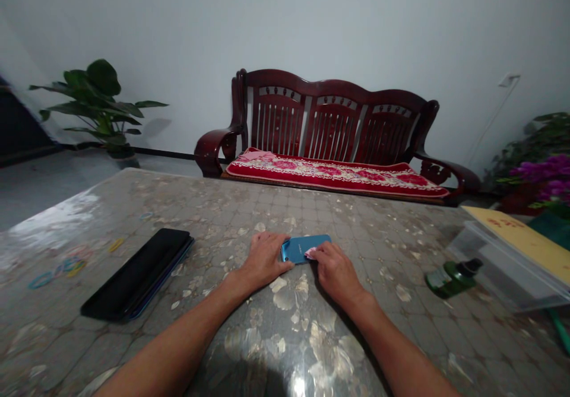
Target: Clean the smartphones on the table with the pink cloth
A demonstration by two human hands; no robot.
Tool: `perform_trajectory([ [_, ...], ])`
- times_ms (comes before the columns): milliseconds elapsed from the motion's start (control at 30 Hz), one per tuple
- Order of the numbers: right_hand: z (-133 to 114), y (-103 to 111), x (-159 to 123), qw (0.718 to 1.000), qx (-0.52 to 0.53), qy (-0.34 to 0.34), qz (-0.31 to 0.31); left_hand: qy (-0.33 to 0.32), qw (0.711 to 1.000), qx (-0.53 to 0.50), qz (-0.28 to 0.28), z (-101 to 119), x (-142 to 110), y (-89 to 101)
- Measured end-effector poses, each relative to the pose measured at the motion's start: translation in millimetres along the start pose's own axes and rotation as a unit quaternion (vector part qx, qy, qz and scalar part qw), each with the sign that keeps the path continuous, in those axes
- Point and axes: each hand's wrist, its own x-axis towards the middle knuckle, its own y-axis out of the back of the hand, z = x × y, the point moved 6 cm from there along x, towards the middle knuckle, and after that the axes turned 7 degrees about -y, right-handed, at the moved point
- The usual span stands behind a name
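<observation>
A blue smartphone (296, 247) lies back side up on the patterned table cover, its camera corner at the left end. My left hand (267, 256) grips that left end, thumb along the near edge and fingers at the far side. In my right hand (333, 266) a small pinkish-white cloth (310, 253) is pinched and pressed on the middle of the phone's back. To the left lies a stack of black and blue flat devices (141, 275), like phones or tablets, with a dark screen on top.
Coloured rubber bands (71, 265) lie at the left. On the right, a green bottle (452, 278) lies beside a clear plastic box (494, 266) with a yellow sheet (525, 237) on top. Beyond the table (214, 207) stands a wooden bench (329, 118); a potted plant (104, 106) is at the back left.
</observation>
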Motion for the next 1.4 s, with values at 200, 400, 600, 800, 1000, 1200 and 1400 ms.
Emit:
perform_trajectory([
  [200,56.3,9.4,3.3,0.994,0.024,-0.093,0.052,0.024,0.997,0.079,-0.01,9.5,-3.3,3.8],
  [400,58.7,1.1,9.1,0.983,0.119,-0.124,0.058,0.049,0.986,0.159,-0.011,25.5,-7.1,8.7],
  [600,58.0,-5.5,16.5,0.975,0.172,-0.125,0.063,0.018,0.983,0.173,-0.049,52.7,-11.5,-1.2],
  [800,69.8,0.1,19.6,0.959,0.221,-0.154,0.09,-0.126,0.986,0.019,-0.105,88.7,-23.5,-21.1],
  [1000,92.0,5.6,15.7,0.931,0.259,-0.205,0.157,-0.123,0.988,-0.071,-0.068,51.1,14.5,-11.5],
  [1200,98.5,-0.6,11.7,0.915,0.283,-0.23,0.174,-0.183,0.966,-0.059,-0.17,5.9,84.7,-26.8],
  [1400,100.3,-2.1,10.6,0.904,0.301,-0.245,0.179,-0.22,0.937,-0.008,-0.271,6.5,117.7,-48.2],
])
